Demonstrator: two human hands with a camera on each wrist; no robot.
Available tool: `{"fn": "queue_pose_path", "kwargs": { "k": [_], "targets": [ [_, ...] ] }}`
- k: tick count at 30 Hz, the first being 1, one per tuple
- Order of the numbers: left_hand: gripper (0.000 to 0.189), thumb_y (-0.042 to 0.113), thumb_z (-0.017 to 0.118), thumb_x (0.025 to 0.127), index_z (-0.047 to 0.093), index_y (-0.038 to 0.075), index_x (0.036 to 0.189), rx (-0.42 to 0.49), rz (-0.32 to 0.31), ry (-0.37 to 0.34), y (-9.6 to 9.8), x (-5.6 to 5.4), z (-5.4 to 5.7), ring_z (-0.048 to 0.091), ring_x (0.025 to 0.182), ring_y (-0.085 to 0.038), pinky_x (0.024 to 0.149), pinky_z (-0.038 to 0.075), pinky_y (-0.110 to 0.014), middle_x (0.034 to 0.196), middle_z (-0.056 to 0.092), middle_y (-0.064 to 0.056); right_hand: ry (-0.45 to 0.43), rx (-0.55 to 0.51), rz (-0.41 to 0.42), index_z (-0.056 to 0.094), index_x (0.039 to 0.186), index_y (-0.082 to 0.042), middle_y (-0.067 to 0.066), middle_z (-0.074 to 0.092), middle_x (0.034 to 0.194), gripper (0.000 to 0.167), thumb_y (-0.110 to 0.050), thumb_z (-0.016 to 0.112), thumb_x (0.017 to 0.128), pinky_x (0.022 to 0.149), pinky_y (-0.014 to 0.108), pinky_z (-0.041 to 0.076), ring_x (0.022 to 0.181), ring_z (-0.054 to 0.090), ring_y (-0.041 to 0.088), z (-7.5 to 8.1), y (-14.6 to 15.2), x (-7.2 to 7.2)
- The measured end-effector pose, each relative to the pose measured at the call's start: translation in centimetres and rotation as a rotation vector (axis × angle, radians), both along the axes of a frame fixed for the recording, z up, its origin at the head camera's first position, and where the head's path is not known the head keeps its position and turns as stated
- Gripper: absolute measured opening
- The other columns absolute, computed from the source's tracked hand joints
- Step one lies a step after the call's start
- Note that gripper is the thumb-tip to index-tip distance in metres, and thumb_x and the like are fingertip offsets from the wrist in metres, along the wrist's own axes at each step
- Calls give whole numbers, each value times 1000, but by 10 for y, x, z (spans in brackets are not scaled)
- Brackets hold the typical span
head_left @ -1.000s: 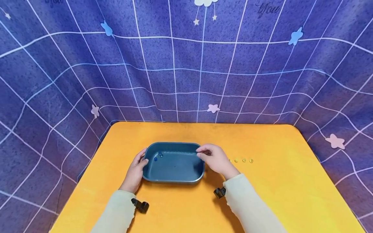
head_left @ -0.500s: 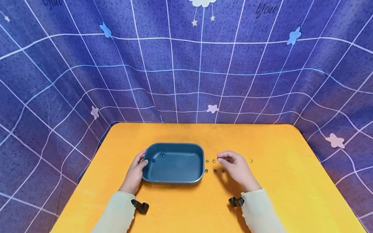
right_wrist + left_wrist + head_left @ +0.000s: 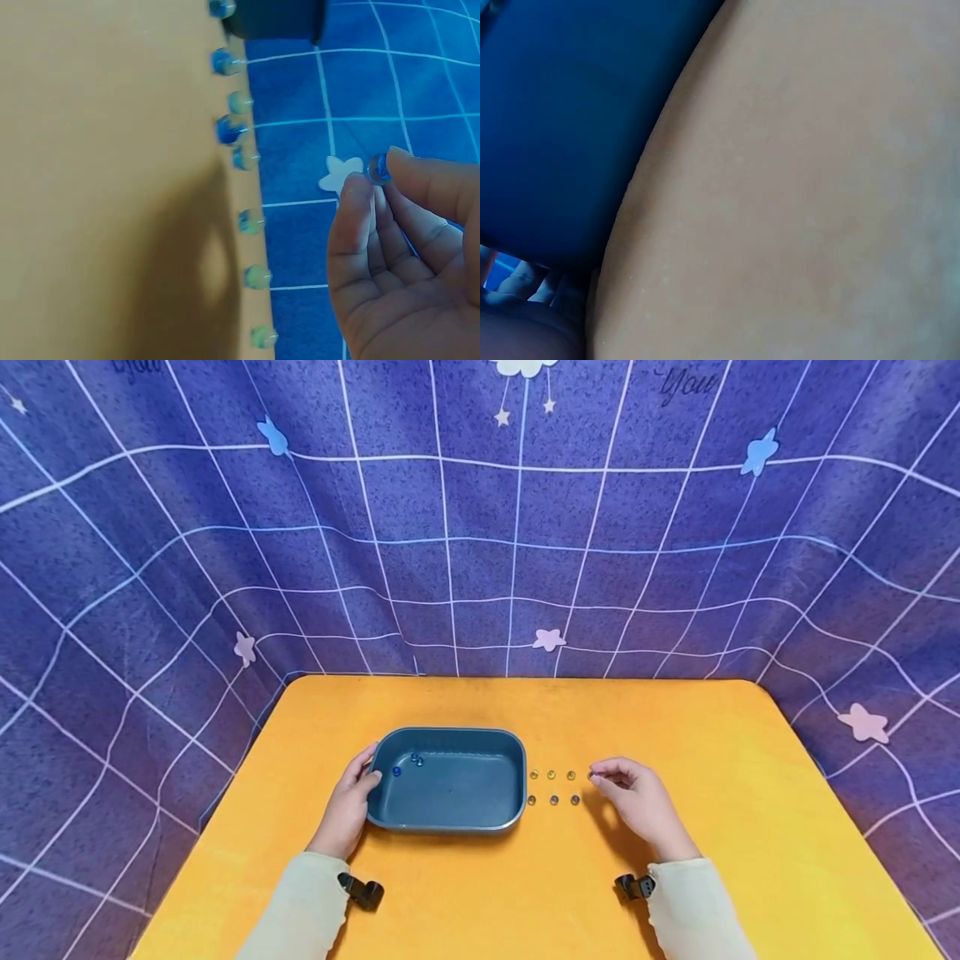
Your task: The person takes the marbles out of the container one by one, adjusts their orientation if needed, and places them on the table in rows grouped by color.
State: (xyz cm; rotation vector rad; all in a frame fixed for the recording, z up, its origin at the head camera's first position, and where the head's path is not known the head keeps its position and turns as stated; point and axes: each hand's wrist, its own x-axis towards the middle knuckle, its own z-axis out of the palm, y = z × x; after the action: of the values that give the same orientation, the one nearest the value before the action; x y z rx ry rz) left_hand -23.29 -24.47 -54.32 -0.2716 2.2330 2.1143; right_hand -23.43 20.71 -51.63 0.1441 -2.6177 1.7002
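A dark blue rectangular basin (image 3: 450,793) sits left of centre on the table. My left hand (image 3: 347,810) grips its left end, thumb over the rim and fingers outside. Inside lie a blue marble (image 3: 397,771) and two clear bluish marbles (image 3: 417,760). Right of the basin, glass marbles stand in two rows: yellowish ones (image 3: 551,775) behind, darker ones (image 3: 554,800) in front. My right hand (image 3: 641,802) pinches a clear-and-blue glass marble (image 3: 379,169) between thumb and index finger, above the table to the right of the rows. The hand hides part of the back row.
The yellow tabletop (image 3: 465,893) spreads around the basin and marbles. A purple-blue curtain (image 3: 480,568) with grid lines and stars hangs behind and along both sides. Black wrist cameras (image 3: 362,891) sit on both cuffs.
My right hand has moved right, from over the basin's right rim to past the marble rows, uncovering several marbles. The marbles inside the basin have rolled slightly. My left hand stays put.
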Motion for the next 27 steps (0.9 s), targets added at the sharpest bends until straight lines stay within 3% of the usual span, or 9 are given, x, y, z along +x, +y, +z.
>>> {"fn": "queue_pose_path", "kwargs": {
  "k": [13, 19, 27],
  "targets": [
    [53, 17, 43, 111, 31, 22, 163, 22, -2, 5, -1, 1, 1, 17, 155, -23, 124, 15, -46, 168, 24, -4, -43, 81, 14, 73, 115, -4, 7, 73, 102, 18, -14, 68, 100, 67, 29, 54, 89, 66, 22, -21, 7, -5],
    [53, 17, 43, 111, 32, 23, 163, 14, 3, -1, -1, 0, 0, 17, 155, -21, 125, 14, -45, 168, 25, -2, -47, 83, 10, 73, 109, -5, 4, 73, 100, 14, -15, 72, 98, 71, 29, 52, 87, 64, 20, -29, 7, -6],
    [53, 17, 42, 111, 32, 22, 163, 13, 7, 2, 1, 1, 1, 18, 155, -21, 125, 14, -45, 168, 25, -3, -15, 214, -24, 76, 99, -10, 1, 71, 95, 5, -12, 75, 95, 75, 35, 52, 84, 63, 17, -31, 7, -6]
  ]
}}
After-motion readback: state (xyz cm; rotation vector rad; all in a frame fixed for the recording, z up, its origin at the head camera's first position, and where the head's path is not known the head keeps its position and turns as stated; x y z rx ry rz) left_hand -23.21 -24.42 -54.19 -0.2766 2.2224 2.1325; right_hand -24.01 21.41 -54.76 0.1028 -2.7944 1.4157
